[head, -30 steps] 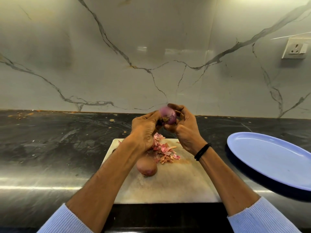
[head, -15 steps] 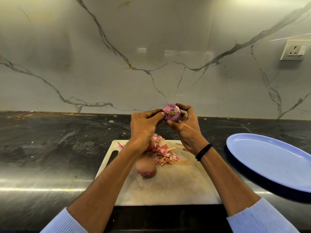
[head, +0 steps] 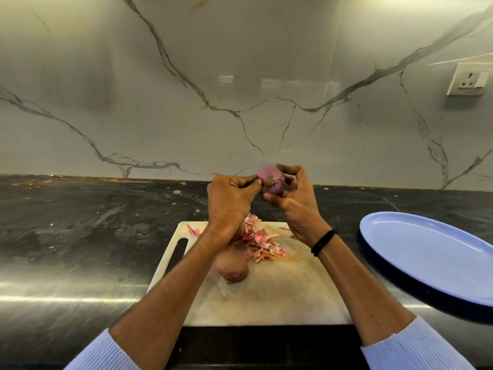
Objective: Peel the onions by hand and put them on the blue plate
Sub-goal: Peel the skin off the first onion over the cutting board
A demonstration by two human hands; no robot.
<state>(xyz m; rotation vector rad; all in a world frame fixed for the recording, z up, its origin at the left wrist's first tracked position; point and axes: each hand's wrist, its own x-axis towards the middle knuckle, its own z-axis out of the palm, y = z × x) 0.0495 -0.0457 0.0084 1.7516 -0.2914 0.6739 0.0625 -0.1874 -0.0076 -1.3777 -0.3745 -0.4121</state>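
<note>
Onion (head: 272, 186), purple, mostly bare of dry skin, is held up in the air over the far edge of the cutting board (head: 280, 295), root end facing the camera. Right hand (head: 296, 206) cups it, fingers curled round the far side and thumb under it. Left hand (head: 229, 201) is knuckles-up, thumb and fingertips pinching at the onion's left edge beside the root; whether a bit of skin sits in the pinch, can't tell, too small. Both hands meet at the onion.

Second onion (head: 232, 268), brown skin on, lies on the board just beside the left forearm. Peel scraps (head: 260, 243), pink and tan, piled on the board between the wrists, touching the second onion's far side; a few stray bits further out on the board.

Blue plate (head: 426, 252) sits on the dark counter (head: 93, 236) to the right of the board, apart from it, partly cut off by the frame edge, nothing on it.

Black band (head: 324, 241) on the right wrist, pale blue sleeves pushed up both forearms. Veined marble wall (head: 240, 76) behind, white socket (head: 468, 79) upper right. Crumbs along the counter's back edge.
</note>
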